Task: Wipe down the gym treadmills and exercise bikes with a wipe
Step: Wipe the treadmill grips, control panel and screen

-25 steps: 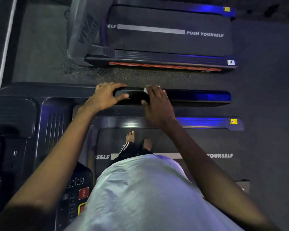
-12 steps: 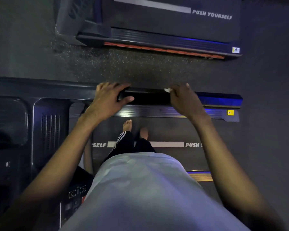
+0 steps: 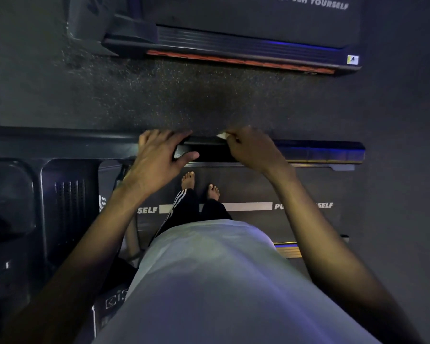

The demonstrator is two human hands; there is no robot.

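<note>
The dark speckled rubber floor (image 3: 184, 100) takes up the widest band and lies bare between two machines, giving open room along the whole far edge of the rail. Beyond it sits a neighbouring black treadmill (image 3: 233, 21), its near side trimmed with an orange-red strip (image 3: 233, 61) and a small yellow sticker (image 3: 352, 59) at the right end. Nearer, the person stands on a second treadmill with a dark belt (image 3: 246, 187) printed with a white stripe and lettering. A bulky black console housing (image 3: 67, 194) with vent slots closes off the left side. A glossy black handrail (image 3: 209, 151) runs left to right across the view, and its right stretch beyond the hands is uncovered as far as its blue-lit end. A pale shirt (image 3: 209, 281) hides much of the belt below. The left hand (image 3: 157, 160) grips the rail near the console, fingers hooked over the far edge and thumb stretched along the near face. The right hand (image 3: 251, 152) is just beside it with a short gap of bare rail between them, fingers curled round a small white wipe (image 3: 222, 135) pressed on the rail's far top edge. Two bare feet (image 3: 188, 180) stand on the belt under the rail.
</note>
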